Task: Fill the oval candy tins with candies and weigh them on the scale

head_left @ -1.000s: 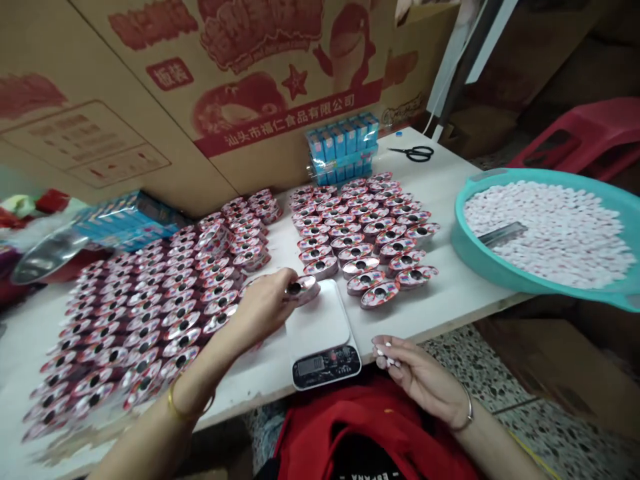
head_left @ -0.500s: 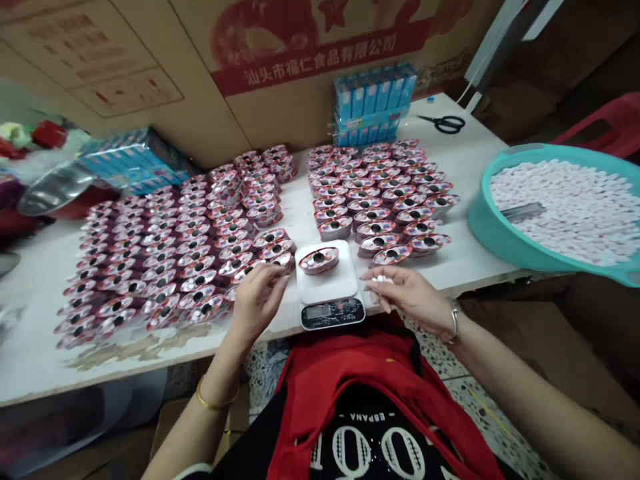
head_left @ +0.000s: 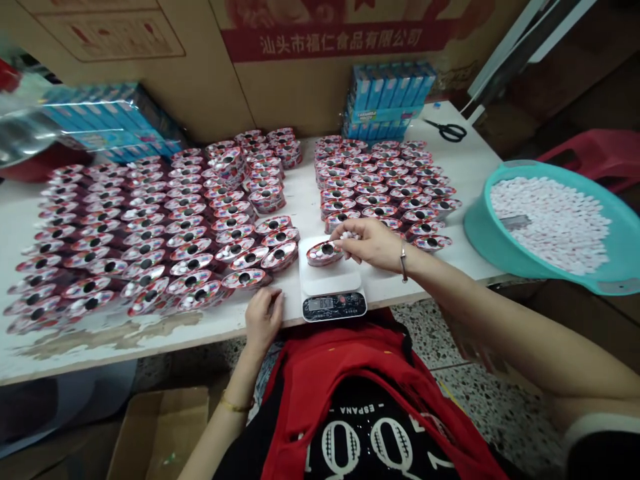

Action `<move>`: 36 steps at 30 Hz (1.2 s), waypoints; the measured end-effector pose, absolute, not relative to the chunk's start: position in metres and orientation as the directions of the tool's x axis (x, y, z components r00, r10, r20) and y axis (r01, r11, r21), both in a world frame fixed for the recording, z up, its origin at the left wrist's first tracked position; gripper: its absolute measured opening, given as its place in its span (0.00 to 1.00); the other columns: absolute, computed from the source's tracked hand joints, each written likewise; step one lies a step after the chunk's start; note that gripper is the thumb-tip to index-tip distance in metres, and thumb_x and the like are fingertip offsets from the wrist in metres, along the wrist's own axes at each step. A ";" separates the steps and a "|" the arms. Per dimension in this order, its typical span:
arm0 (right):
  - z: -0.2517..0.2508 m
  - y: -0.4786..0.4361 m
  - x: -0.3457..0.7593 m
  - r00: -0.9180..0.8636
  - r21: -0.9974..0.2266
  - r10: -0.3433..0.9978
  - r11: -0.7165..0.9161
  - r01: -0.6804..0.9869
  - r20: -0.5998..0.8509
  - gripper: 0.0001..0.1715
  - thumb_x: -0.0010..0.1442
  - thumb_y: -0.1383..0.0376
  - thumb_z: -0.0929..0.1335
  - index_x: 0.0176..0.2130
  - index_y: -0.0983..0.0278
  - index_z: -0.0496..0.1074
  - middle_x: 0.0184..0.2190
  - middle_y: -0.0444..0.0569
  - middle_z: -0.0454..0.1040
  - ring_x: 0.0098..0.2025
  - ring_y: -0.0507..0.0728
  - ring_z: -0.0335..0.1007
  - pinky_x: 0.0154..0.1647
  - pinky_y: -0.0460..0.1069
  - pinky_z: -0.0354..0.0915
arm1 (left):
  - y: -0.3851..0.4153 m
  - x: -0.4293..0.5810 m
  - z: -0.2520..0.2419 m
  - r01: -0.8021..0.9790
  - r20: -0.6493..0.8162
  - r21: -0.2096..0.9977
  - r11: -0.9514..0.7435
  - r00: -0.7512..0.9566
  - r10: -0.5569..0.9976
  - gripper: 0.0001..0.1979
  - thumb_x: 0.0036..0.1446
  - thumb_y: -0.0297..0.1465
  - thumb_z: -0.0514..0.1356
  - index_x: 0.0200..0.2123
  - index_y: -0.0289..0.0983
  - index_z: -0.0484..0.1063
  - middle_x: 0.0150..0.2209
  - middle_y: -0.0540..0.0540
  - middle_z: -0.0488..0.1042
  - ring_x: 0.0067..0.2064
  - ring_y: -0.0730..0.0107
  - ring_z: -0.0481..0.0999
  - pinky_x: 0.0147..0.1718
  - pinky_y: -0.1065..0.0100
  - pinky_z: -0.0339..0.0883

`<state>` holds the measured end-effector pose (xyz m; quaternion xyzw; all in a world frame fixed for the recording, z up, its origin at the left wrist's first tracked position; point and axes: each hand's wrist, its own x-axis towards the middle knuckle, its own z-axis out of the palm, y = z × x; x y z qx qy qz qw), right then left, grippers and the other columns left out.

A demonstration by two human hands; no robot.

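Note:
A red and white oval container (head_left: 323, 253) with a dark round hole sits on the white kitchen scale (head_left: 333, 285), whose display is lit. Some white candies lie on its top. My right hand (head_left: 367, 242) is closed round several small white candies (head_left: 349, 235), with its fingertips at the container's right end. Resting at the table's front edge, left of the scale, my left hand (head_left: 263, 319) has its fingers curled; nothing shows in them. Rows of similar containers (head_left: 187, 237) stand to the left, and more (head_left: 373, 199) stand behind the scale.
A turquoise basin (head_left: 480, 227) of white candies with a scoop (head_left: 515, 222) stands at the right. Scissors (head_left: 451, 132) lie at the back right. Blue packs (head_left: 387, 100) and a large carton (head_left: 285, 87) line the back; a metal bowl (head_left: 25, 143) is far left.
My right hand has moved left and up to the container on the scale. My left hand has drawn down to the table edge. The display has changed from zero. The view has shifted slightly.

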<state>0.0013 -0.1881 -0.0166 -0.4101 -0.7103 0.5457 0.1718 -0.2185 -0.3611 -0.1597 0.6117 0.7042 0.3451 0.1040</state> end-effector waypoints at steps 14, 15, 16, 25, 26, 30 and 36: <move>-0.021 -0.181 -0.029 -0.689 -0.590 0.712 0.500 0.634 -0.138 0.09 0.56 0.74 0.67 0.36 0.69 0.77 0.34 0.50 0.76 0.38 0.53 0.68 0.41 0.48 0.61 | -0.361 -0.222 -0.164 0.804 0.307 0.594 -0.018 -0.206 0.929 0.06 0.62 0.33 0.54 0.37 0.39 0.69 0.35 0.46 0.74 0.39 0.66 0.73 0.42 0.64 0.66; -0.020 -0.181 -0.029 -0.691 -0.577 0.709 0.507 0.640 -0.143 0.09 0.56 0.74 0.67 0.37 0.69 0.77 0.34 0.51 0.76 0.38 0.54 0.68 0.42 0.49 0.61 | -0.361 -0.222 -0.164 0.805 0.308 0.593 -0.019 -0.204 0.929 0.06 0.62 0.33 0.54 0.37 0.39 0.69 0.35 0.46 0.74 0.39 0.66 0.73 0.41 0.65 0.66; -0.020 -0.181 -0.029 -0.692 -0.570 0.707 0.513 0.642 -0.144 0.09 0.56 0.74 0.67 0.37 0.69 0.77 0.35 0.51 0.76 0.39 0.54 0.68 0.43 0.49 0.61 | -0.361 -0.222 -0.165 0.807 0.309 0.591 -0.020 -0.203 0.929 0.05 0.61 0.33 0.54 0.37 0.39 0.69 0.35 0.46 0.74 0.39 0.66 0.73 0.41 0.65 0.66; -0.016 -0.176 -0.017 -0.591 -0.837 0.782 0.179 0.516 -0.197 0.06 0.55 0.75 0.67 0.33 0.70 0.75 0.23 0.43 0.70 0.26 0.48 0.63 0.32 0.46 0.61 | -0.361 -0.223 -0.167 0.815 0.329 0.578 -0.034 -0.194 0.924 0.05 0.61 0.32 0.55 0.37 0.38 0.69 0.36 0.45 0.74 0.40 0.66 0.73 0.41 0.65 0.66; -0.015 -0.176 -0.013 -0.574 -0.898 0.781 0.038 0.438 -0.247 0.06 0.56 0.73 0.67 0.34 0.69 0.75 0.20 0.41 0.68 0.23 0.46 0.60 0.27 0.44 0.59 | -0.361 -0.222 -0.166 0.816 0.330 0.577 -0.036 -0.193 0.924 0.05 0.61 0.32 0.55 0.37 0.38 0.69 0.36 0.45 0.74 0.39 0.67 0.73 0.41 0.65 0.66; -0.011 -0.185 0.010 -0.558 -0.881 0.729 -0.473 0.007 -0.396 0.06 0.56 0.69 0.69 0.37 0.69 0.74 0.23 0.41 0.70 0.22 0.43 0.61 0.19 0.38 0.55 | -0.361 -0.222 -0.166 0.826 0.337 0.563 -0.033 -0.193 0.922 0.05 0.61 0.32 0.55 0.37 0.37 0.69 0.35 0.45 0.74 0.39 0.67 0.73 0.41 0.66 0.66; -0.034 -0.227 0.047 -0.483 -0.606 0.673 -0.731 -0.314 -0.561 0.10 0.52 0.74 0.70 0.38 0.69 0.76 0.33 0.49 0.76 0.34 0.48 0.74 0.28 0.35 0.69 | -0.362 -0.219 -0.161 0.819 0.389 0.565 -0.097 -0.161 0.907 0.07 0.60 0.31 0.57 0.41 0.37 0.70 0.35 0.45 0.74 0.38 0.68 0.73 0.40 0.66 0.67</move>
